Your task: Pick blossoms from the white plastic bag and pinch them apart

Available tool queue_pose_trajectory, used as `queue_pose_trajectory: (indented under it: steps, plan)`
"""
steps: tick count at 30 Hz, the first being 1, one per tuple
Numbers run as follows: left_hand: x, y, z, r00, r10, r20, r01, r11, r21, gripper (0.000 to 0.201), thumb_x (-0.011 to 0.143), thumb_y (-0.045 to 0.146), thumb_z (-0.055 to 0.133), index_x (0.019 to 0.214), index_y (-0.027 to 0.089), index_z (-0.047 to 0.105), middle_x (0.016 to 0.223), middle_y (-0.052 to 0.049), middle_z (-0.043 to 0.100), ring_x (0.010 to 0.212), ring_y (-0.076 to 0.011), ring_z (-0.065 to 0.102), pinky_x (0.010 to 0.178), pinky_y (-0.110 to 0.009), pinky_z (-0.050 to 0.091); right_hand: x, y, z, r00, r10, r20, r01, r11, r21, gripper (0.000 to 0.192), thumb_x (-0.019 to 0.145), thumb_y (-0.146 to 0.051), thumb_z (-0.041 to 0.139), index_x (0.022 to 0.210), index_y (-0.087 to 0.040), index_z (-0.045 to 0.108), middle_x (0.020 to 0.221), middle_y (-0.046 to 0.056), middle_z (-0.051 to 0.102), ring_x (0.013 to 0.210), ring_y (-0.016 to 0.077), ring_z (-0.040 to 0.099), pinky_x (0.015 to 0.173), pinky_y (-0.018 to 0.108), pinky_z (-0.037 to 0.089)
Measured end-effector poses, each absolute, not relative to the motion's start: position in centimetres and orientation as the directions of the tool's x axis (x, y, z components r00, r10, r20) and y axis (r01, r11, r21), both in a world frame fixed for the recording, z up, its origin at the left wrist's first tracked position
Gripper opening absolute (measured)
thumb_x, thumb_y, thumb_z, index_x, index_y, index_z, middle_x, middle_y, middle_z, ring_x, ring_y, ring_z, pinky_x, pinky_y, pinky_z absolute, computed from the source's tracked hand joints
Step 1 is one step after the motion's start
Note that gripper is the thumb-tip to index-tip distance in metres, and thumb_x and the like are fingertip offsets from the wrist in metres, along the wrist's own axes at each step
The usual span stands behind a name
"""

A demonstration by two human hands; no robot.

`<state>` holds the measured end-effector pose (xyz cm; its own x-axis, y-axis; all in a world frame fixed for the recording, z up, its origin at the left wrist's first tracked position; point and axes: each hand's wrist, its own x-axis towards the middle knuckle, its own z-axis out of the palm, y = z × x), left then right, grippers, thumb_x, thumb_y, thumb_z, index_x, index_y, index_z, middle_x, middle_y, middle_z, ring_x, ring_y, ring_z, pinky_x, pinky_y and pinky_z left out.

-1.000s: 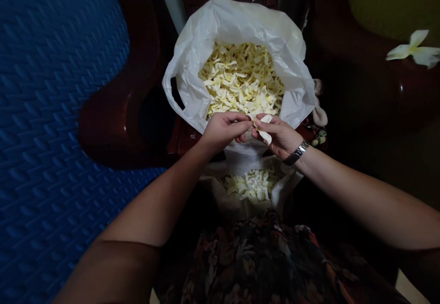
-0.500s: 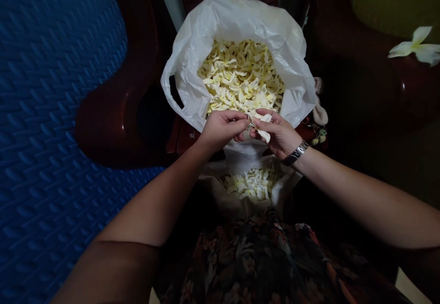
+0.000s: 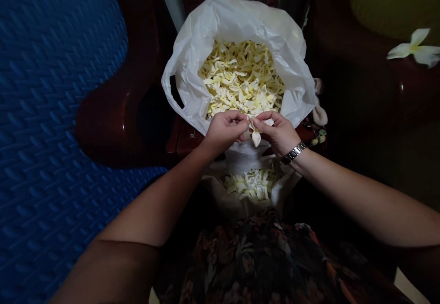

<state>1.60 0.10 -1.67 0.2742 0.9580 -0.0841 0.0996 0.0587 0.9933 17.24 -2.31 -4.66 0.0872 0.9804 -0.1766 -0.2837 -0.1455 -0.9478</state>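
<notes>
Dim room; blue textured mat (image 3: 44, 157) fills the left of the frame, glossy dark red wood (image 3: 106, 116) curving in beside it. Upper centre: large white plastic bag (image 3: 240, 13), mouth wide, heaped inside with pale yellow-white blossoms (image 3: 240, 74). Both hands meet at its near rim, mid-frame. Left hand (image 3: 225, 129) mostly closed, fingers curled, thumb and forefinger pinched at one end of a white flower (image 3: 256, 138). Right hand (image 3: 277, 132) half curled, thumb and forefinger gripping the same flower, one petal hanging below the fingertips; metal-banded watch (image 3: 293, 152) on that wrist. Flower sits between the two sets of fingertips, just below the blossoms. Edges: bag's handle loop stands out on its left; second pale bag (image 3: 230, 203), also holding blossoms, lies below the hands against dark patterned clothing (image 3: 247, 258). Room to either side of the wrists, wood and shadow flanking. Loose white flower (image 3: 414, 49) well apart, upper right. Small pale mark on the wood left of the hands, too small to read.
</notes>
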Motion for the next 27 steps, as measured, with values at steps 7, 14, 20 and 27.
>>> queue_pose_trajectory:
  steps: [7,14,20,27]
  plan:
    - [1.8,0.4,-2.1,0.235,0.966,-0.111,0.111,0.087,0.990,0.012,0.068,0.016,0.067,0.073,0.017,0.056,0.049,0.008,0.051,0.041,-0.0057,0.048,0.043,-0.018,0.037,17.1,-2.9,-4.1,0.066,0.997,0.043,-0.057,0.047,-0.997,0.037,0.065,-0.054,0.087,0.082,-0.022,0.077,0.086,0.003,0.075,0.081,0.0180,0.067,0.082,0.035,0.057]
    - [1.7,0.4,-2.5,0.282,0.958,-0.043,0.110,0.012,0.994,0.010,0.074,0.019,0.063,0.071,0.018,0.053,0.056,0.007,0.053,0.049,-0.0064,0.048,0.050,-0.019,0.039,17.0,-2.9,-4.3,0.060,0.986,0.155,0.002,0.155,-0.988,0.038,0.067,-0.055,0.086,0.086,-0.024,0.076,0.087,0.003,0.073,0.082,0.0178,0.063,0.075,0.033,0.056]
    - [1.3,0.4,-2.1,0.259,0.966,0.018,0.257,-0.087,0.962,0.017,0.075,0.024,0.066,0.066,0.018,0.052,0.053,0.006,0.047,0.048,-0.0074,0.040,0.048,-0.021,0.030,17.5,-2.5,-4.1,0.118,0.982,0.148,0.028,0.146,-0.989,0.038,0.065,-0.053,0.088,0.074,-0.022,0.069,0.082,0.002,0.067,0.076,0.0155,0.060,0.072,0.030,0.053]
    - [-0.2,1.3,-2.1,0.328,0.942,-0.069,0.481,-0.104,0.870,0.013,0.071,0.024,0.067,0.066,0.017,0.057,0.055,0.005,0.048,0.051,-0.0080,0.040,0.051,-0.022,0.029,19.6,-0.8,-3.7,0.242,0.967,0.082,-0.172,0.126,-0.977,0.042,0.062,-0.051,0.091,0.076,-0.022,0.064,0.073,-0.002,0.064,0.062,0.0102,0.055,0.060,0.024,0.049]
